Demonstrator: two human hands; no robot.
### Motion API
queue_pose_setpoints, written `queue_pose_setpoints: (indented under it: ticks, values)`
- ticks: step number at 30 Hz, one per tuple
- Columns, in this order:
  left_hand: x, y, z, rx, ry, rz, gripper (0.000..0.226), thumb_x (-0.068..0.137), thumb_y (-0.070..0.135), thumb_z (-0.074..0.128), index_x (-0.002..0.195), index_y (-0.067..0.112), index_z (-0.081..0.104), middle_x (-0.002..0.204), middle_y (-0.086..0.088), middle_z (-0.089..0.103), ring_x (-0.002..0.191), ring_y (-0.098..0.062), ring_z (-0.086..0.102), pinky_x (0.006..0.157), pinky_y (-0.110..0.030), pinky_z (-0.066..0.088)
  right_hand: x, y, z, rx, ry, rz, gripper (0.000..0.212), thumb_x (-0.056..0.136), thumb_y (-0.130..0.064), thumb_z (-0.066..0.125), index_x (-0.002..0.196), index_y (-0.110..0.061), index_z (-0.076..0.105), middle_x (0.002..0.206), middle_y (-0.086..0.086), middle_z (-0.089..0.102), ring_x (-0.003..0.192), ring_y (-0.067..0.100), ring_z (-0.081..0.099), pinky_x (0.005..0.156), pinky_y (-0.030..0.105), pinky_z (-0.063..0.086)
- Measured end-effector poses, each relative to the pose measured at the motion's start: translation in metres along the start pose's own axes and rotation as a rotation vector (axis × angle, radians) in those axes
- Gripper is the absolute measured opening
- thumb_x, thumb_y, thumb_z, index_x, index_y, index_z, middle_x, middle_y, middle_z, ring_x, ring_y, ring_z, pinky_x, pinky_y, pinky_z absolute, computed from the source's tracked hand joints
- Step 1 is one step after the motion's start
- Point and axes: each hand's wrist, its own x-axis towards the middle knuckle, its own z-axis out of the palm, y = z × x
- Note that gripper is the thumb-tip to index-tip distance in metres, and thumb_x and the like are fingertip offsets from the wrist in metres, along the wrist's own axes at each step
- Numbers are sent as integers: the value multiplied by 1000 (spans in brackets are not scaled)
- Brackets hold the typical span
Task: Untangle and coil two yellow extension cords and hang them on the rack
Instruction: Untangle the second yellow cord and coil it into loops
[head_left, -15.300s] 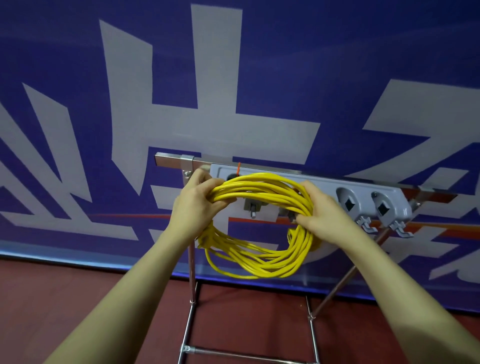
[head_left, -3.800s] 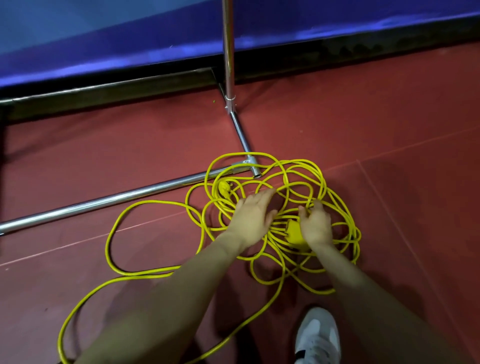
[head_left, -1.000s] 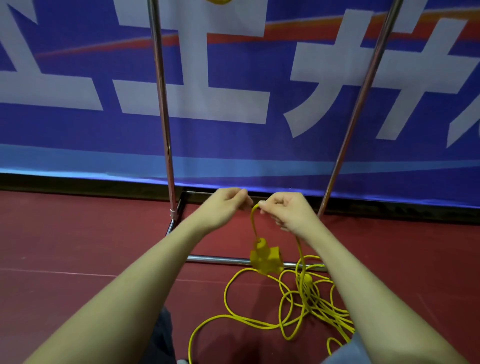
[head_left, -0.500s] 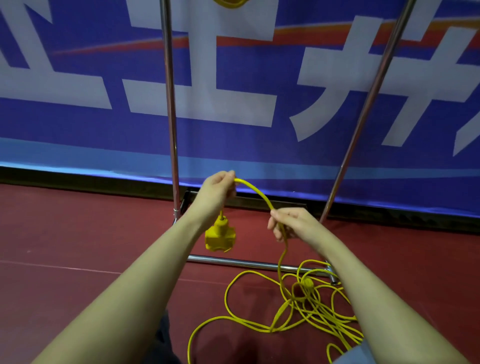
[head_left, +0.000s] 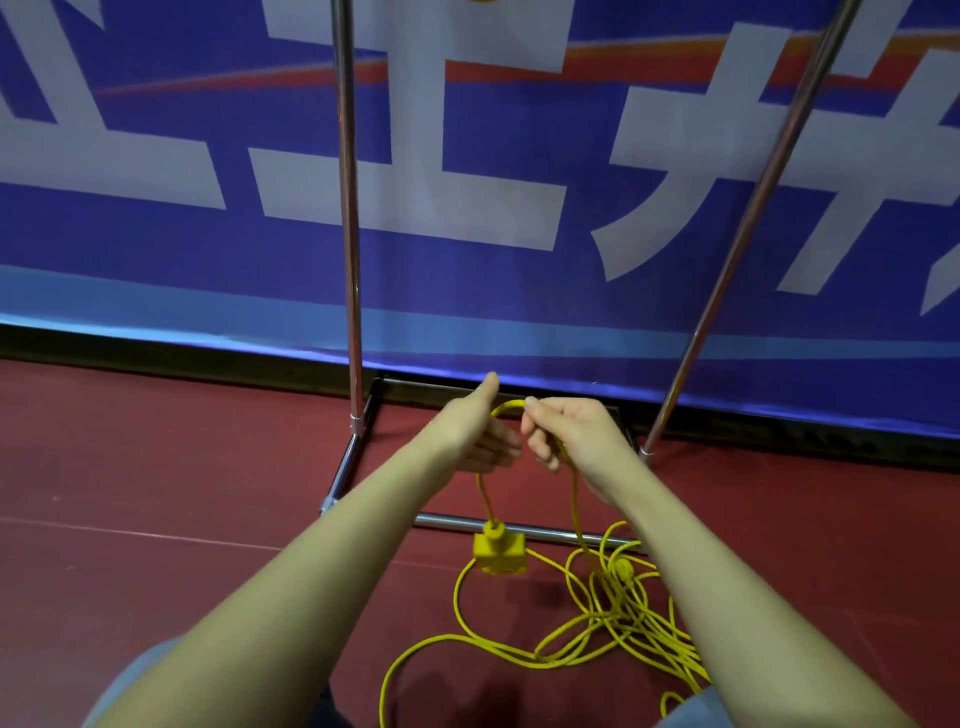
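Left hand (head_left: 470, 434): raised in front of the rack, thumb stuck up and fingers held out straight toward the right hand; the yellow cord (head_left: 571, 631) is draped over it between thumb and fingers, carried there and not gripped
Right hand (head_left: 569, 434): just beside the left hand, fingertips nearly meeting it, fingers and thumb curled round the cord where it arches over from the left hand
Hands together: side by side at the same height, above the rack's base bar
Cord, upper part: a short arch spans the two hands; one strand drops from the left hand, another drops from the right hand to the floor
Socket block (head_left: 498, 553): yellow, at the end of the strand under the left hand, in front of the base bar; whether it hangs free or rests on the floor cannot be told
Cord, lower part: a loose tangle of loops lies on the red floor (head_left: 156, 467) to the lower right, with a long open curve sweeping toward the bottom edge
Rack (head_left: 349, 260): chrome frame, one upright pole on the left, a slanted pole on the right, a low bar joining them on the floor
Backdrop: blue banner (head_left: 519, 130) with large white characters stands behind the rack
Second cord (head_left: 485, 1): only a yellow sliver shows at the top edge, too little to tell more
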Motion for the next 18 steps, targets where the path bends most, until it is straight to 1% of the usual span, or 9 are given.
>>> queue_pose_setpoints:
  ticks: [2,4,5,7,8,10,13,15,18]
  values:
    - [4,0,5,-207,-25,-26,66,98,51,34,58,6,62,65,-8,63,68,-20,60,71,-29,45,1,-9,-2,-37,-23,-17,34,98,-16,46,67,-5,57,42,0,50,36,9,41,39,17,35]
    - [7,4,7,-427,-80,2,62,98,38,43,44,12,58,59,-3,57,64,-17,54,69,-28,44,0,-16,-4,-26,-57,13,35,98,-18,46,69,-4,58,43,2,52,36,10,43,40,17,37]
    - [6,9,7,-532,-119,9,54,98,30,45,49,13,60,61,-4,56,62,-16,53,67,-26,46,-1,-18,-6,-16,-76,38,34,98,-20,45,71,-4,59,44,3,53,36,11,45,41,17,39]
    - [6,18,6,-714,-161,-6,32,98,15,44,72,6,59,66,-6,63,62,-15,63,65,-25,53,-2,-20,-11,15,-139,84,30,97,-20,45,78,-5,62,52,5,60,40,13,52,46,19,44]
    - [6,24,3,-782,-168,-10,25,99,9,42,78,4,56,66,-8,66,68,-16,66,73,-26,55,-3,-19,-14,39,-177,102,28,96,-19,46,80,-4,63,56,6,63,44,14,56,51,20,46]
    - [2,33,0,-881,-168,17,24,99,3,38,80,2,51,74,-14,68,96,-24,64,92,-39,47,-5,-15,-22,22,-241,143,25,95,-17,48,80,-3,64,61,8,67,50,15,60,57,22,48]
    - [-3,41,-10,-1029,-127,94,25,101,3,33,81,0,48,98,-20,60,124,-29,50,97,-44,38,-14,-3,-32,-280,-277,215,25,94,-19,53,75,-9,65,59,-1,67,54,6,60,56,15,42]
    - [0,41,-23,-1111,-68,138,23,102,6,33,86,-1,49,107,-21,59,126,-30,50,97,-44,40,-19,2,-40,-382,-207,191,27,95,-20,54,72,-12,65,54,-4,59,51,2,53,56,15,39]
    - [3,33,-38,-1050,-54,159,17,101,16,41,101,2,51,121,-15,59,110,-32,59,93,-45,47,-23,-5,-43,-186,-99,86,31,99,-17,45,74,-9,62,51,-8,37,47,3,35,53,19,36]
